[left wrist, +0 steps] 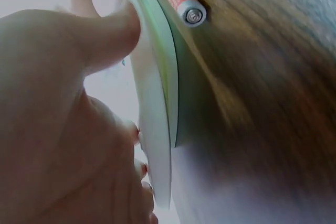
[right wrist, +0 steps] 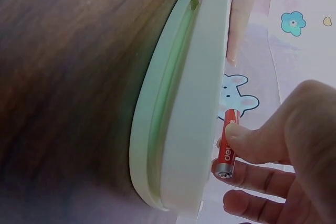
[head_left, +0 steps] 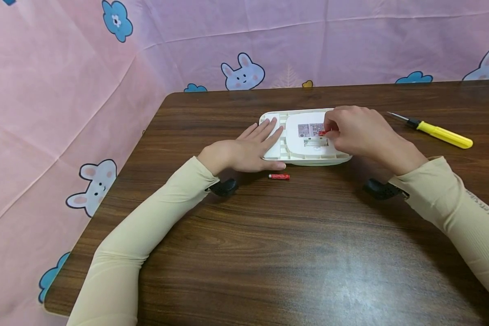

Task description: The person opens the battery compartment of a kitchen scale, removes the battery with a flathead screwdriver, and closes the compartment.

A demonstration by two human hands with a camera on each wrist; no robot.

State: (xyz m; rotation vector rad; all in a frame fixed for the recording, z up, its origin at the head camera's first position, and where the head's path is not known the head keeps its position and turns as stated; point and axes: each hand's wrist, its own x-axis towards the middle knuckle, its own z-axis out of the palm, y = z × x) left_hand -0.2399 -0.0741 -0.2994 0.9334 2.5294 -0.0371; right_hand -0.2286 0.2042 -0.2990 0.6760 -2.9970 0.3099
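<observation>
A white plastic device (head_left: 293, 159) lies upside down on the table, its labelled underside and a small battery compartment (head_left: 315, 142) facing up. Across its left end my left hand (head_left: 248, 147) rests with spread, straight fingers, the thumb along the near edge. Just above the compartment, my right hand (head_left: 360, 131) pinches a red battery (right wrist: 228, 148) between thumb and fingers; the right wrist view shows its metal end. Another red battery (head_left: 279, 176) lies on the table near the left thumb, seen also in the left wrist view.
A yellow-handled screwdriver (head_left: 444, 133) lies to the right of the device, its tip pointing left. The brown wooden table (head_left: 236, 253) reaches back to a pink and lilac cloth (head_left: 285, 40) printed with rabbits and flowers.
</observation>
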